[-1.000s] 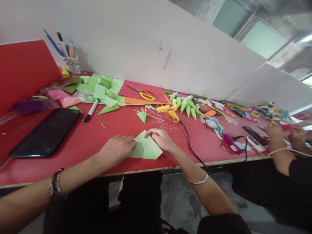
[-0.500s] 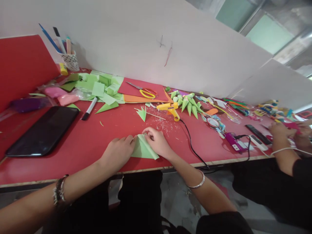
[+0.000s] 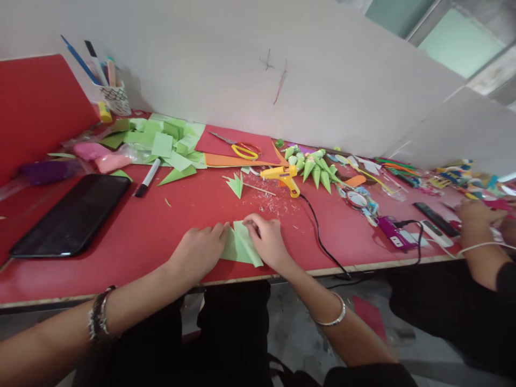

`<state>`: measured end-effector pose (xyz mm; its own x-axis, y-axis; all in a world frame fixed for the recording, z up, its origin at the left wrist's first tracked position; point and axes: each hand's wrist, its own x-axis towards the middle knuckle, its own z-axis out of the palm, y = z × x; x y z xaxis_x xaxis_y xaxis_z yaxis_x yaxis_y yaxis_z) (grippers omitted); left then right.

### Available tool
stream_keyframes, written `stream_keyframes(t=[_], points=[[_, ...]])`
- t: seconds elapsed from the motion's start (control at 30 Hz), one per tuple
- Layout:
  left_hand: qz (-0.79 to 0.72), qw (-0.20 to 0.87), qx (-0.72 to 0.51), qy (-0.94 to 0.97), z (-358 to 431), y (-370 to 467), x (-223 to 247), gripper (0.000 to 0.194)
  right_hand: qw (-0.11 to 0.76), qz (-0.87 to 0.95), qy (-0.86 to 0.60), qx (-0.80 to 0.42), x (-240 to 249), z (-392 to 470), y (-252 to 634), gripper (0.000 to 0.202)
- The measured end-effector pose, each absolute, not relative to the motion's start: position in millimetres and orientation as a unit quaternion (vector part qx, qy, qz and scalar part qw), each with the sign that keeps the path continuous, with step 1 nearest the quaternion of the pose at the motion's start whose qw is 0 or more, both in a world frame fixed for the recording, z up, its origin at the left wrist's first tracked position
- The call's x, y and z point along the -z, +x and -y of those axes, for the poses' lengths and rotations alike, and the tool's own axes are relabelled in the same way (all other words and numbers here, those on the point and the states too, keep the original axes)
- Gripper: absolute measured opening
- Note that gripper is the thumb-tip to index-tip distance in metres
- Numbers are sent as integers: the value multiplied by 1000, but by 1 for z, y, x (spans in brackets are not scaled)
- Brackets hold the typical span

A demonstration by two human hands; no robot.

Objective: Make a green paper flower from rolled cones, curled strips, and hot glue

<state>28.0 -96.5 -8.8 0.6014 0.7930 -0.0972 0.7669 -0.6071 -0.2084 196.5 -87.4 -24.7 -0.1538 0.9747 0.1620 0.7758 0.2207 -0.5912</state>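
Observation:
A light green sheet of paper (image 3: 237, 248) lies near the front edge of the red table, its right part curled over in a fold. My left hand (image 3: 200, 248) presses on the sheet's left side, fingers bent and together. At the curled part, my right hand (image 3: 266, 239) pinches the paper's upper edge between thumb and fingers. Just beyond the hands are a small cut green paper piece (image 3: 236, 186) and a thin stick (image 3: 260, 189). A yellow glue gun (image 3: 284, 177) lies to their right, with pale scraps around it.
A black phone (image 3: 74, 215) and a marker (image 3: 148, 177) lie left. Behind are green paper pieces (image 3: 163, 144), scissors (image 3: 242, 150) and green paper cones (image 3: 316, 169). The glue gun's cord (image 3: 320, 234) runs over the front edge. Another person's hand (image 3: 478, 217) is far right.
My right hand has shifted slightly right, and the upper edge of the curled paper has opened out more. My left hand stays on the sheet. The view has turned slightly.

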Motion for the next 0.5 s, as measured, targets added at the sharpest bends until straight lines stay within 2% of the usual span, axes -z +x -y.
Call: stream_keyframes(t=[0.13, 0.27, 0.5], points=[[466, 65, -79, -879, 101, 31, 8, 43, 297, 699, -596, -261, 21, 92, 198, 27], [467, 50, -74, -880, 104, 32, 6, 42, 286, 693, -577, -323, 17, 99, 200, 35], [460, 38, -80, -884, 103, 31, 6, 41, 249, 724, -595, -245, 23, 102, 205, 41]])
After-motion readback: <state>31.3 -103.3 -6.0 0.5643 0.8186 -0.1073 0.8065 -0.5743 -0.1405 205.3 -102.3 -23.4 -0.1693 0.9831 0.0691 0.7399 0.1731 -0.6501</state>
